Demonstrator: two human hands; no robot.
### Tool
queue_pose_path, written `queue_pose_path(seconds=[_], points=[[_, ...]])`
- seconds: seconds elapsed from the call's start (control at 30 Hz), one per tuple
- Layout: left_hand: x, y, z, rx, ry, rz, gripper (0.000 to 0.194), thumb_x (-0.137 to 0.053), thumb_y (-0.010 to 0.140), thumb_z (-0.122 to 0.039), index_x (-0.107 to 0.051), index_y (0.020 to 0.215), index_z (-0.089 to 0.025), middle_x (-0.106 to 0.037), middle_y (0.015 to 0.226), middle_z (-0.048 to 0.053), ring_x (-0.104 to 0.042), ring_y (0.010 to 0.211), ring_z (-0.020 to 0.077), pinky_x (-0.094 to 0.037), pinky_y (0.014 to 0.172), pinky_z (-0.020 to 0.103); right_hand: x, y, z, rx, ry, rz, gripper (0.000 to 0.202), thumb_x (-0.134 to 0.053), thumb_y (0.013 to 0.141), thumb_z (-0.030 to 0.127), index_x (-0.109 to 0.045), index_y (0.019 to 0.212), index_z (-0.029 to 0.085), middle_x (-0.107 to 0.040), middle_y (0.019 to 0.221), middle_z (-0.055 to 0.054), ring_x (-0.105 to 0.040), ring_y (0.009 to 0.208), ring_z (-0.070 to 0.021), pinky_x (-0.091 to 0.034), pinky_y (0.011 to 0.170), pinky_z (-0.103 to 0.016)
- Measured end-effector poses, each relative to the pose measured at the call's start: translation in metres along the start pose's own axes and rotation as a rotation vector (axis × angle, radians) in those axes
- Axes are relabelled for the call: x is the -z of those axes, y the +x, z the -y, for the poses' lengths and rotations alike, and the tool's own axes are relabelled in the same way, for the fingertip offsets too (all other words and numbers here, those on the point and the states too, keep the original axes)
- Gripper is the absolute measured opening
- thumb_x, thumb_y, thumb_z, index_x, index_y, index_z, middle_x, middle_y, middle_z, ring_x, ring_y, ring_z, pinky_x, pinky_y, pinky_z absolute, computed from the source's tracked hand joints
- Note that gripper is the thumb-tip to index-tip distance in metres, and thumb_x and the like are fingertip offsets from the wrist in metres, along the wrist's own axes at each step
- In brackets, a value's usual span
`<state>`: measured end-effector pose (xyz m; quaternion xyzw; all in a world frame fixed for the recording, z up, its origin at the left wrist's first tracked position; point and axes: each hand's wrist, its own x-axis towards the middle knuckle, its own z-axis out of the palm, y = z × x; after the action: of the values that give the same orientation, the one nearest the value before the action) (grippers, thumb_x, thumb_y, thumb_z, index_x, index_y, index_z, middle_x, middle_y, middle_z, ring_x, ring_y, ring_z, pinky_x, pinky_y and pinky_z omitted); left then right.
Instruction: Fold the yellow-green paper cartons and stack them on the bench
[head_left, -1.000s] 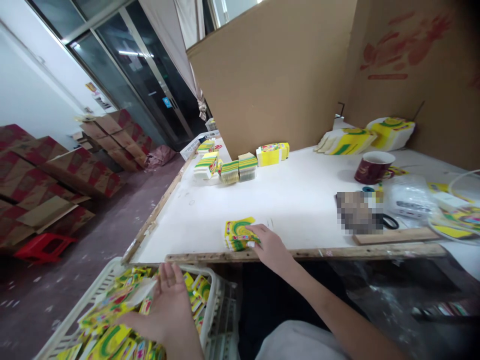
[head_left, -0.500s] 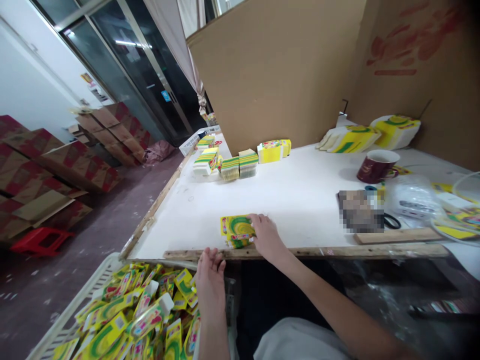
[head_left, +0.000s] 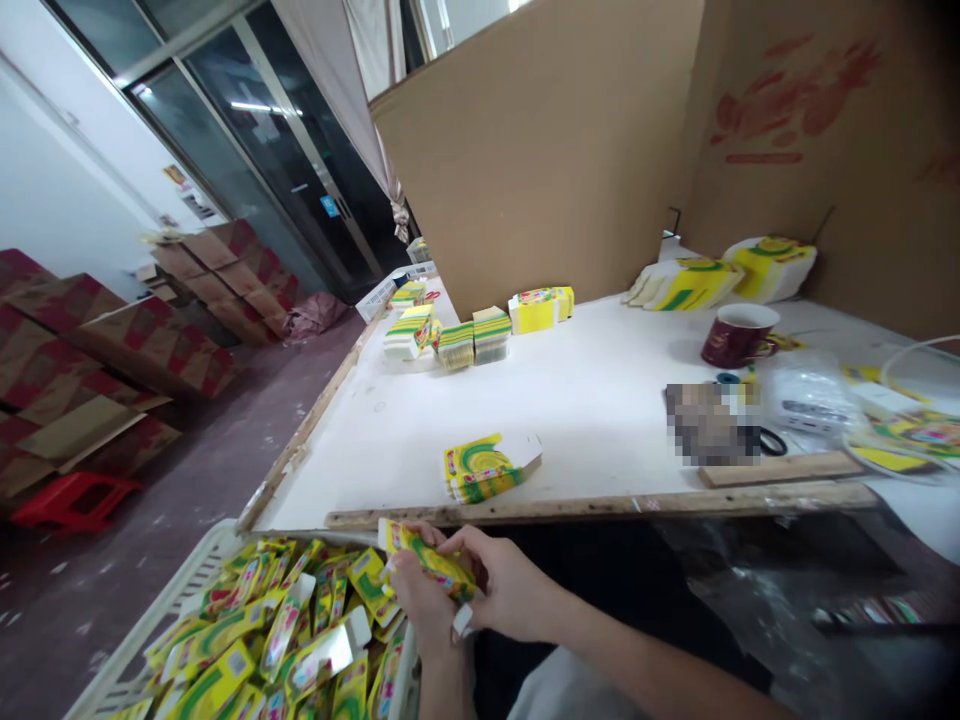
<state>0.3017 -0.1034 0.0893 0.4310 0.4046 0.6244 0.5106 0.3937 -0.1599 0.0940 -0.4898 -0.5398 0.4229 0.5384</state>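
Between my two hands, just in front of the table's wooden edge, is a small yellow and green printed carton [head_left: 439, 568]. My left hand [head_left: 424, 605] grips its left end, thumb on top. From the right, my right hand [head_left: 510, 585] closes its fingers on the other end, where a white flap sticks out below. A little stack of flat yellow cartons [head_left: 480, 470] lies on the table just beyond my hands, white flaps pointing right. Below left, a white plastic basket [head_left: 161, 615] is heaped with similar cartons [head_left: 240, 620].
Bundled cards [head_left: 491, 335] and carton stacks [head_left: 409, 335] line the back of the white table [head_left: 585, 390]. A maroon mug [head_left: 739, 335], scissors handle [head_left: 772, 441] and wooden strip [head_left: 780, 468] lie right. Cardboard panels [head_left: 540, 150] stand behind; a red stool [head_left: 75, 500] is on the floor.
My right hand has drawn a carton from the stack on the table toward me. Both hands now hold it near the basket; my left hand was empty before.
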Motion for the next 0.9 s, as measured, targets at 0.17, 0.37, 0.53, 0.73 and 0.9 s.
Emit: queue_pose_path(seconds=[0.17,0.37,0.53,0.73,0.9], points=[[0.001,0.0,0.002,0.031,0.154,0.118,0.034,-0.067,0.065,-0.034,-0.052,0.092,-0.019,-0.057,0.078,0.0,-0.055,0.069,0.013,-0.048,0.063,0.024,0.028,0.012,0.003,0.003,0.03,-0.02,0.031,-0.055,0.069,0.014,-0.064,0.099,0.019,-0.066,0.084,-0.002,-0.057,0.069,-0.0156,-0.045,0.062,-0.026],[-0.001,-0.004,-0.001,0.024,0.33,0.047,0.023,-0.064,0.07,-0.033,-0.062,0.084,-0.015,-0.065,0.076,0.002,-0.06,0.076,0.0183,-0.052,0.071,0.031,0.048,0.016,0.0,0.038,-0.011,-0.086,0.024,-0.051,0.075,0.015,-0.069,0.089,0.021,-0.07,0.081,-0.002,-0.062,0.075,-0.018,-0.049,0.07,-0.031],[-0.002,-0.001,-0.03,-0.301,0.332,0.039,0.049,-0.06,0.074,-0.029,-0.045,0.12,-0.019,-0.052,0.119,0.01,-0.051,0.109,0.0223,-0.042,0.094,0.036,0.064,0.016,-0.005,0.269,-0.55,-0.323,0.034,-0.044,0.08,0.009,-0.068,0.097,0.026,-0.069,0.089,-0.005,-0.056,0.084,-0.0207,-0.044,0.079,-0.039],[0.004,0.001,-0.042,-0.27,0.84,0.444,0.086,-0.077,0.052,-0.031,-0.037,0.128,-0.02,-0.046,0.127,0.013,-0.042,0.118,0.0303,-0.034,0.099,0.047,0.056,0.006,0.009,0.519,-0.774,-0.163,0.032,-0.049,0.083,0.014,-0.065,0.097,0.038,-0.065,0.092,0.002,-0.049,0.104,-0.0191,-0.023,0.103,-0.045],[-0.005,-0.004,-0.029,-0.126,0.91,0.567,0.058,-0.068,0.063,-0.033,-0.045,0.114,-0.019,-0.061,0.102,0.009,-0.058,0.094,0.0263,-0.047,0.081,0.043,0.051,0.003,0.012,0.384,-0.44,-0.39,0.054,-0.055,0.077,0.023,-0.04,0.129,0.029,-0.038,0.133,-0.007,-0.028,0.127,-0.0264,-0.021,0.106,-0.048]])
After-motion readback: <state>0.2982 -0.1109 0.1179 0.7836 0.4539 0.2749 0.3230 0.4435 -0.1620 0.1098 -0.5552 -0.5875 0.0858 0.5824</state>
